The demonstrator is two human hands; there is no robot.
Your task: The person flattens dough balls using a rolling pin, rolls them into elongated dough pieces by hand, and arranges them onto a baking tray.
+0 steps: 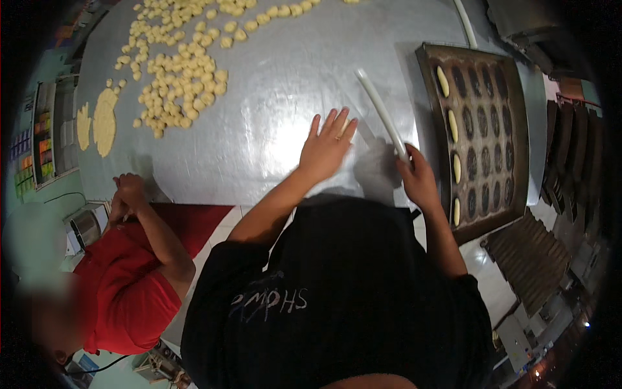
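My left hand [327,148] lies flat on the metal table, palm down with its fingers stretched out and apart. A bit of pale yellow dough seems to show between its fingertips; most of what is under the palm is hidden. To its right, my right hand [420,178] is closed round the near end of a long white rod [382,110]. The rod slants away over the table toward the far left. Just beyond my right hand is a dark baking tray [460,123] with rows of oval hollows. Several slim dough pieces [453,126] lie along its left side.
Many small dough balls [184,87] cover the far left of the metal table [278,84], near flattened dough [105,122]. Another white rod [466,24] lies behind the tray. At the left, a person in red [139,298] stands with hands together by the table edge. Dark racks [573,149] stand at right.
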